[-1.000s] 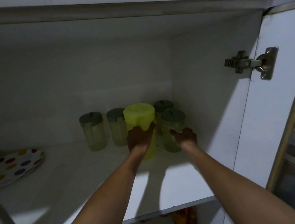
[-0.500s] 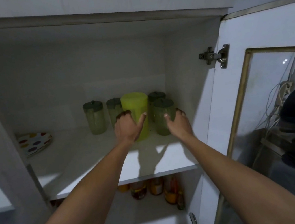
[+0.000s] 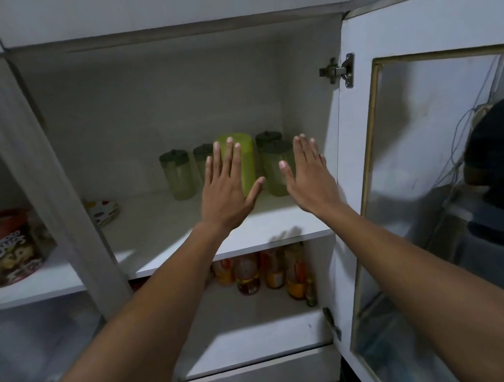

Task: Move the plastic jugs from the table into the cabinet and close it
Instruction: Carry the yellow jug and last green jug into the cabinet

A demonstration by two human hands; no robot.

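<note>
A yellow-green plastic jug (image 3: 244, 156) stands at the back of the cabinet's upper shelf (image 3: 235, 241), among several clear green jugs with dark lids (image 3: 177, 175); one clear jug (image 3: 277, 171) stands in front on the right. My left hand (image 3: 228, 191) is open, fingers spread, in front of the yellow-green jug and apart from it. My right hand (image 3: 310, 176) is open too, just right of the front clear jug, holding nothing. The cabinet door (image 3: 435, 165) with a glass pane stands open at the right.
A polka-dot plate (image 3: 103, 210) lies at the shelf's left. Several bottles (image 3: 262, 273) stand on the shelf below. A cereal box (image 3: 3, 248) sits behind the closed left glass door. White drawers (image 3: 258, 381) are underneath. A person's reflection shows in the open door's glass.
Both hands have let go of the jugs and drawn back out of the shelf with fingers spread. The view has pulled back, showing more of the cabinet and door.
</note>
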